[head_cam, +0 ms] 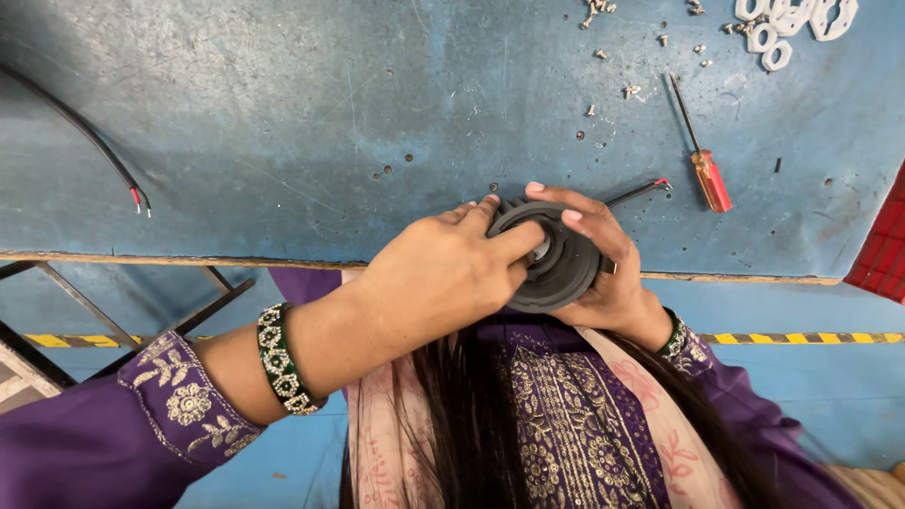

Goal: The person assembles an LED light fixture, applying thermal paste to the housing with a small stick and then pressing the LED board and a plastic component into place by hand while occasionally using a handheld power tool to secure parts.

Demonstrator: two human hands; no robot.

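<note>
I have both hands on a dark round disc (pixel 551 256) with a toothed edge, held at the near rim of the blue bench (pixel 283 141), partly over the gap between bench and body. My left hand (pixel 443 273) is closed over its left side, fingers curled across the face and a fingertip pressing into the middle. My right hand (pixel 608 269) cups it from the right and underneath, fingers wrapped over the top rim. Both are shut firmly on it.

I judge the disc stiff, moulded plastic or rubber — light enough for one hand, not fragile, though the teeth could slip under the fingers. The outer rim looks the safest place to hold. What sits in the centre is hidden by my finger; possibly a metal hub.

Around it: a thin dark wire with a red tip (pixel 641 191) runs off just behind the right hand, close enough to snag. A red-handled screwdriver (pixel 702 160) lies further right, loose screws (pixel 630 90) are scattered beyond, and white plastic rings (pixel 792 24) sit at the far corner. A black cable (pixel 85 132) lies well off to the left.
</note>
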